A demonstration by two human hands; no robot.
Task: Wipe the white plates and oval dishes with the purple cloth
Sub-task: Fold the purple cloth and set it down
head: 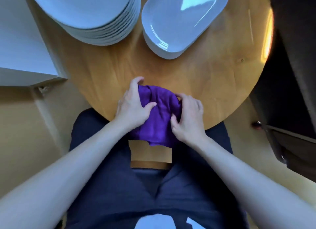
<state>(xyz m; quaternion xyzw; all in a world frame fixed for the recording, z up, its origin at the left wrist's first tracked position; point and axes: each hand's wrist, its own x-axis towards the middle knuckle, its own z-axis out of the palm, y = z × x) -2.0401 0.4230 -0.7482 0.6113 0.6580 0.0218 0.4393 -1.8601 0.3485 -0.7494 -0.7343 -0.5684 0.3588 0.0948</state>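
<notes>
A purple cloth (159, 114) lies bunched at the near edge of the round wooden table (109, 64) and hangs over it toward my lap. My left hand (132, 103) grips its left side, fingers curled over the far corner. My right hand (189, 114) pinches its right side. A tall stack of round white plates (89, 11) stands at the far left. A short stack of white oval dishes (177, 21) stands at the far right, the top one glossy.
A white cabinet or shelf corner (25, 54) stands to the left of the table. Dark furniture (294, 74) fills the right side. My dark trousers (119, 186) are below the table edge, with something white (153, 222) at the bottom of the view.
</notes>
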